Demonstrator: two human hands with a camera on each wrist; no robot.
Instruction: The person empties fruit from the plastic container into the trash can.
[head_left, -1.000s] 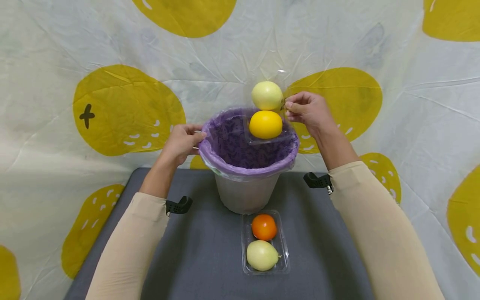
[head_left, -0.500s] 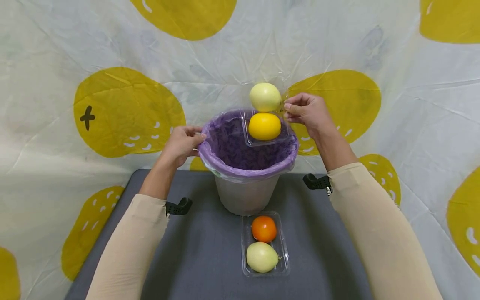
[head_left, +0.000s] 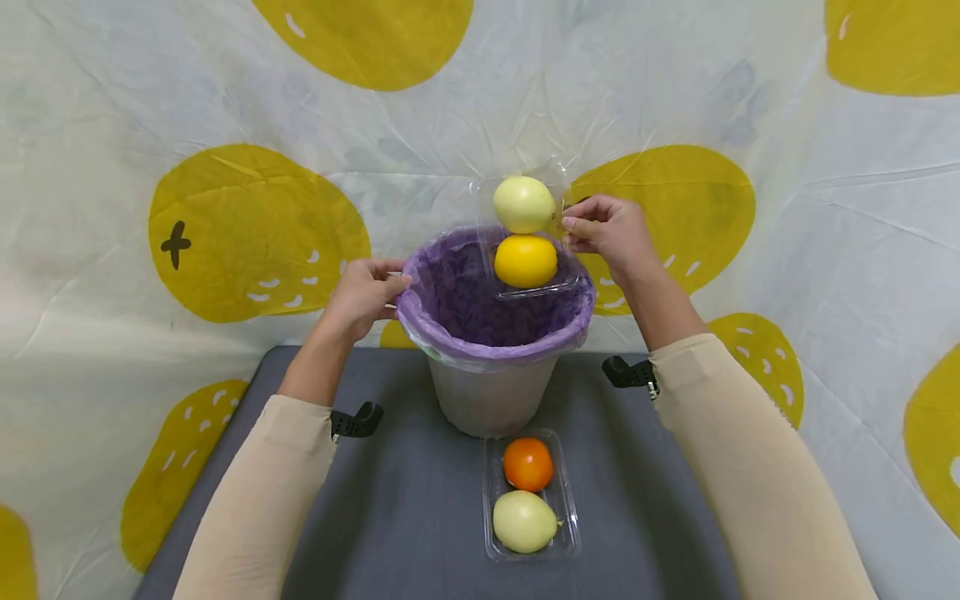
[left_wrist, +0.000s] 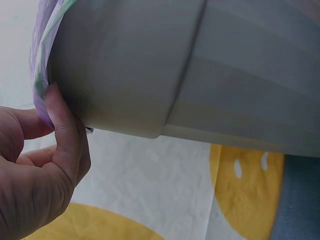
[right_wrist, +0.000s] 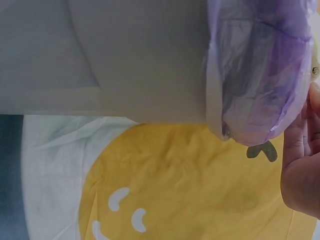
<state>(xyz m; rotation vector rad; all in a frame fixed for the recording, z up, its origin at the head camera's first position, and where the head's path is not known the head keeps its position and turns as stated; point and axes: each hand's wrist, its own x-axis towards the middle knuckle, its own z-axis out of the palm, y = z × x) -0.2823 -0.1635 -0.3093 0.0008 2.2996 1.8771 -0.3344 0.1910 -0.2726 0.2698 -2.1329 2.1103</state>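
A light-coloured bin (head_left: pixel 491 400) stands upright, its mouth lined with a purple plastic bag (head_left: pixel 495 350) folded over the rim. At the rim's left side, my left hand (head_left: pixel 366 292) pinches the bag's edge between thumb and fingers; the left wrist view shows fingers against the bin's outer wall. My right hand (head_left: pixel 615 237) holds the right edge of a clear plastic tray (head_left: pixel 536 292), tilted over the bin's mouth. In it sit a pale yellow-green fruit (head_left: pixel 523 205) above a yellow fruit (head_left: pixel 525 262). In the right wrist view the tray is mostly hidden behind the bag.
In front of the bin, on the dark grey table (head_left: pixel 420 517), lies a second clear plastic tray (head_left: pixel 531 557). It holds an orange fruit (head_left: pixel 528 464) and a pale green, pear-shaped fruit (head_left: pixel 525 522). A white cloth with yellow fruit prints (head_left: pixel 420 150) hangs close behind the bin.
My right hand has shifted slightly left and down, bringing the tray with both fruits along. The left hand keeps its hold on the rim. The whole head view has moved slightly.
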